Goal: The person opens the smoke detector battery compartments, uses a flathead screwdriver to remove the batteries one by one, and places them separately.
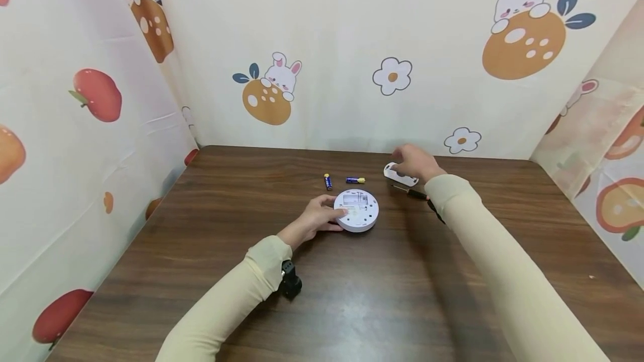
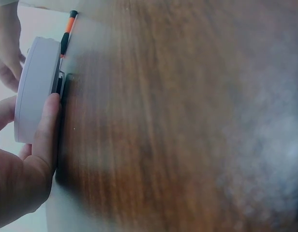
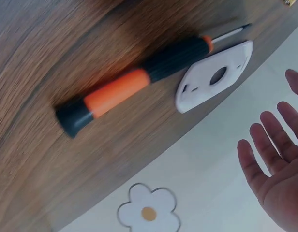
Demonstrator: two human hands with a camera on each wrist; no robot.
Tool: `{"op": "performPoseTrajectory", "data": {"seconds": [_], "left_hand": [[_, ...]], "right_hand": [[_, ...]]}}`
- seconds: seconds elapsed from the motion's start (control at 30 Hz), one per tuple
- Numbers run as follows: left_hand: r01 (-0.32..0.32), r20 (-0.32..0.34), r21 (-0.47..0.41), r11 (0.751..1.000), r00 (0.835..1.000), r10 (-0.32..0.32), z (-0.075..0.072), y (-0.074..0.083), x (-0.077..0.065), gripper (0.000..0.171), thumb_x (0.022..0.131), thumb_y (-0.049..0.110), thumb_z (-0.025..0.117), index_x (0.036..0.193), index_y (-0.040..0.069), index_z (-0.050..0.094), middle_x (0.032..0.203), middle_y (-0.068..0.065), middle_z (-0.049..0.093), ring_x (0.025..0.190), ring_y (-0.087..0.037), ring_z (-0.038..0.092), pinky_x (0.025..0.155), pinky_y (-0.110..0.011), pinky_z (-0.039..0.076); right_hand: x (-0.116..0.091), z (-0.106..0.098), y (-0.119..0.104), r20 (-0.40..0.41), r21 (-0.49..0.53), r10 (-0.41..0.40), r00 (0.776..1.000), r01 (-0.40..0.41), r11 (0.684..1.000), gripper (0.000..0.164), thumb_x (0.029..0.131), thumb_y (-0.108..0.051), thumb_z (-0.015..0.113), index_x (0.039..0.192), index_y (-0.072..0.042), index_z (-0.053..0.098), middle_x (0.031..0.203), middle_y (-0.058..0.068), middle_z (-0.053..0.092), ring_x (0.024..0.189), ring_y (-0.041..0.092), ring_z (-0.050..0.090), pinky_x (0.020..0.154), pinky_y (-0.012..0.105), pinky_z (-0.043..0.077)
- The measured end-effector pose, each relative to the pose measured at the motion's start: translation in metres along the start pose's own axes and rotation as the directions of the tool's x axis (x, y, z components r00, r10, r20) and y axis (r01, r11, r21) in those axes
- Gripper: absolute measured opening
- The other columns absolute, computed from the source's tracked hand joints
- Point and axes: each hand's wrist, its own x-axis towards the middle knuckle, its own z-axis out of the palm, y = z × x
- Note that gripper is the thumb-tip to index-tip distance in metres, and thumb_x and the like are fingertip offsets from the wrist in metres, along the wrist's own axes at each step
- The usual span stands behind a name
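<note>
My left hand [image 1: 318,215] grips a round white battery-powered device [image 1: 363,218] by its left edge, thumb on top and fingers along the side. The device's upper face shows an uncovered battery compartment. In the left wrist view the device [image 2: 35,92] is seen edge-on between thumb and fingers. My right hand [image 1: 416,162] is over a white oblong plate [image 1: 408,180] at the table's back. In the right wrist view, that hand [image 3: 279,164] has its fingers extended and apart, holding nothing, beside the plate [image 3: 200,87]. A black-and-orange screwdriver [image 3: 120,92] lies next to the plate.
Two blue-and-yellow batteries [image 1: 328,181] lie behind the device on the brown wooden table [image 1: 241,205]. A patterned curtain [image 1: 337,105] hangs along the back edge and both sides. A black wrist camera [image 1: 290,281] sits on the left sleeve.
</note>
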Motion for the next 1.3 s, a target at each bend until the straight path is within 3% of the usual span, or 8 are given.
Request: {"op": "performPoseTrajectory", "data": {"seconds": [0.17, 0.43, 0.57, 0.77, 0.93, 1.3], "left_hand": [[0.004, -0.002, -0.002, 1.000, 1.000, -0.004, -0.002, 0.002, 0.000, 0.053, 0.087, 0.002, 0.068, 0.135, 0.002, 0.045, 0.100, -0.018, 0.061, 0.075, -0.022, 0.064, 0.069, -0.035, 0.060], [-0.011, 0.007, -0.010, 1.000, 1.000, 0.011, -0.003, 0.003, 0.001, 0.051, 0.088, 0.001, 0.067, 0.134, 0.001, 0.045, 0.100, -0.018, 0.062, 0.076, -0.022, 0.065, 0.071, -0.036, 0.060], [-0.016, 0.003, -0.014, 1.000, 1.000, 0.016, -0.003, 0.002, 0.002, 0.051, 0.087, 0.001, 0.067, 0.134, 0.001, 0.046, 0.099, -0.018, 0.062, 0.075, -0.021, 0.065, 0.070, -0.035, 0.060], [-0.009, -0.004, -0.016, 1.000, 1.000, 0.009, -0.001, 0.000, 0.002, 0.051, 0.087, 0.001, 0.068, 0.133, 0.001, 0.047, 0.098, -0.018, 0.063, 0.073, -0.021, 0.064, 0.068, -0.034, 0.060], [-0.010, 0.000, -0.021, 1.000, 1.000, 0.010, 0.000, -0.001, 0.000, 0.051, 0.087, 0.001, 0.068, 0.133, 0.001, 0.047, 0.098, -0.018, 0.063, 0.073, -0.021, 0.064, 0.068, -0.034, 0.060], [0.018, -0.031, -0.008, 1.000, 0.999, -0.018, 0.004, 0.002, 0.001, 0.049, 0.085, -0.001, 0.069, 0.129, 0.001, 0.046, 0.094, -0.017, 0.059, 0.072, -0.022, 0.065, 0.066, -0.034, 0.061]], "right_hand": [[0.001, 0.000, 0.011, 0.002, -0.024, 0.008, 1.000, -0.008, 1.000, 0.049, 0.087, -0.018, 0.066, 0.125, 0.010, 0.053, 0.123, 0.028, 0.053, 0.114, 0.041, 0.049, 0.095, 0.053, 0.044], [0.009, 0.013, 0.023, 0.079, -0.025, 0.027, 0.997, -0.025, 0.999, 0.064, 0.088, -0.025, 0.066, 0.133, 0.014, 0.041, 0.133, 0.033, 0.043, 0.124, 0.046, 0.038, 0.102, 0.057, 0.037], [0.014, 0.020, 0.027, 0.070, -0.033, 0.011, 0.997, -0.008, 0.999, 0.065, 0.088, -0.025, 0.066, 0.132, 0.016, 0.041, 0.131, 0.035, 0.043, 0.122, 0.048, 0.038, 0.103, 0.056, 0.036], [0.013, 0.030, 0.029, 0.075, -0.015, 0.002, 0.997, -0.001, 1.000, 0.063, 0.088, -0.022, 0.065, 0.131, 0.017, 0.041, 0.130, 0.036, 0.042, 0.122, 0.050, 0.036, 0.105, 0.056, 0.034], [0.010, 0.035, 0.030, 0.044, -0.013, -0.017, 0.999, 0.017, 1.000, 0.051, 0.089, -0.018, 0.064, 0.127, 0.013, 0.049, 0.127, 0.034, 0.045, 0.121, 0.048, 0.037, 0.104, 0.057, 0.034], [0.015, 0.042, 0.038, -0.014, -0.062, -0.101, 0.995, 0.100, 0.993, 0.038, 0.087, -0.019, 0.065, 0.114, 0.009, 0.061, 0.114, 0.028, 0.058, 0.110, 0.040, 0.049, 0.099, 0.054, 0.039]]}}
